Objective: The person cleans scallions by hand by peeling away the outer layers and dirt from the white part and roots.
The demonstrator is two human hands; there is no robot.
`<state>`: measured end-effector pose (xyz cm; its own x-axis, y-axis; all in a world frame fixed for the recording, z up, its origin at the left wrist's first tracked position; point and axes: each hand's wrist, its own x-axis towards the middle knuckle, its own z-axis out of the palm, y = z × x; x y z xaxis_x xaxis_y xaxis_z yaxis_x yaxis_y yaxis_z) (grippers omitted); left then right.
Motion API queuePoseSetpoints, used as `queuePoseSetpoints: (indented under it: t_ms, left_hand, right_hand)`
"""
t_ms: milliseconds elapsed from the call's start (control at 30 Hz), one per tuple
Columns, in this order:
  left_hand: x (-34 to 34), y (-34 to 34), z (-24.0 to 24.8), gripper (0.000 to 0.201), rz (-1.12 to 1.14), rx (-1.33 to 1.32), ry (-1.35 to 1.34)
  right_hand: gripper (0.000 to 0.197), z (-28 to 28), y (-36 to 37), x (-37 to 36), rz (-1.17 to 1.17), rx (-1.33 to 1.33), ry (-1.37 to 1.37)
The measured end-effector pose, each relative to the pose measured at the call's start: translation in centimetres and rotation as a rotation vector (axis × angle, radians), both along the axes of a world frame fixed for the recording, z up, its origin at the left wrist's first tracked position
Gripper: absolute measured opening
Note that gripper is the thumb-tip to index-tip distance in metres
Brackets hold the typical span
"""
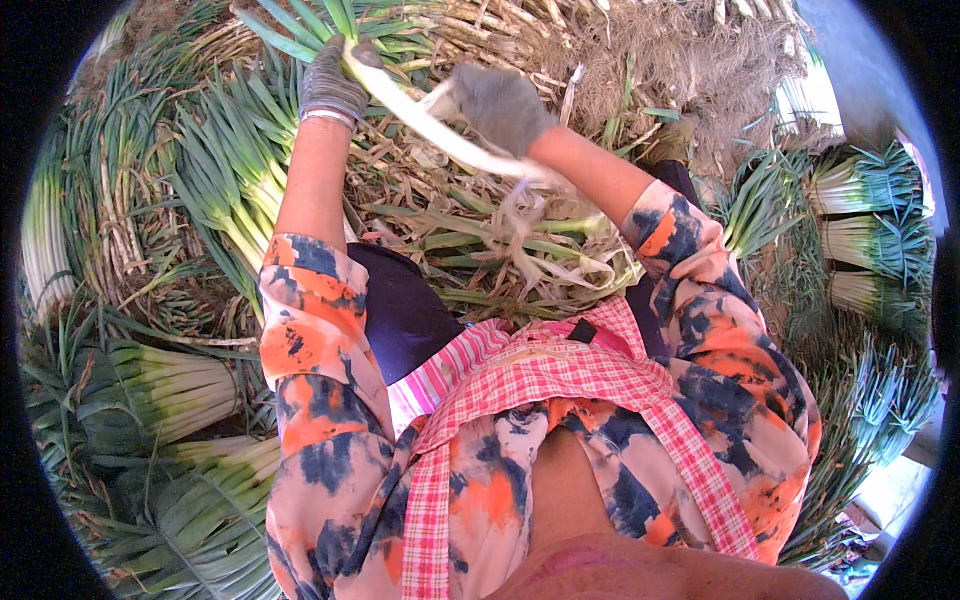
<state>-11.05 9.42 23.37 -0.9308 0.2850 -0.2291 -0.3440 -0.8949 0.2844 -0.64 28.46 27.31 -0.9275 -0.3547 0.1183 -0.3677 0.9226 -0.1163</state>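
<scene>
A large green onion (430,125) slants across the upper middle, with green leaves at the upper left and a long white stalk reaching down to the right. My left hand (333,85), in a grey glove, is closed round it where the leaves meet the white. Beside the stalk is my gloved right hand (500,108), smeared by motion; its fingers cannot be made out. Pale peeled skins (535,235) hang and lie below the stalk's lower end, over a heap of stripped leaves (450,215) between my knees.
Loose green onions (235,160) lie to the left of my left arm. Tied bundles (185,395) are stacked at the lower left, and more bundles (850,240) stand at the right. Unpeeled onions with tangled roots (660,60) are piled at the far side.
</scene>
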Motion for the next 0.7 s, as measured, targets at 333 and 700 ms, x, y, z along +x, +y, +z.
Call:
queuePoseSetpoints:
  t_ms: [333, 700]
  left_hand:
    - [1.5, 2.4, 2.0, 0.030, -0.110, -0.240, 0.251]
    - [2.7, 5.3, 2.3, 0.040, -0.433, -0.164, 0.405]
  right_hand:
    - [0.023, 2.2, 1.4, -4.4, 0.102, -0.176, 0.495]
    - [0.015, 7.7, 5.3, -11.1, -0.154, 0.314, 0.873]
